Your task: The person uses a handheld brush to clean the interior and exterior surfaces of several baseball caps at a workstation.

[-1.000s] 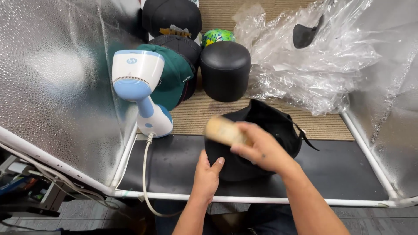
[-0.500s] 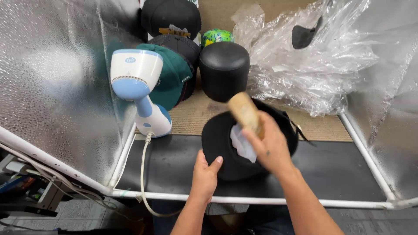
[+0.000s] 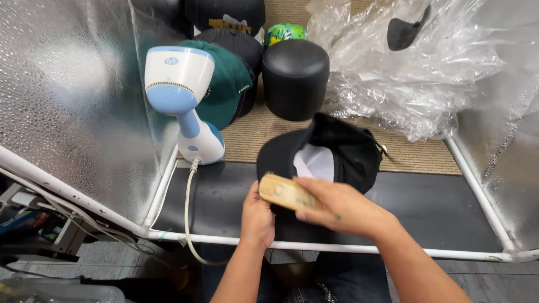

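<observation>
Silvery reflective panels on a white pipe frame [image 3: 314,247] wall in my black mat [image 3: 224,207]. At six o'clock my left hand [image 3: 257,217] grips the near edge of the black cap [image 3: 337,154], which lies upside down, its white lining showing. My right hand [image 3: 337,209] is clenched around a wooden brush [image 3: 283,192], held across the cap's brim. I judge the brushing partly done; the crown's far side looks untouched. At ten o'clock stands the steamer [image 3: 182,95]; other caps [image 3: 230,84] wait at twelve.

Crumpled clear plastic bag [image 3: 415,73] at back right; white label [image 3: 315,163] inside black cap [image 3: 342,151]
</observation>
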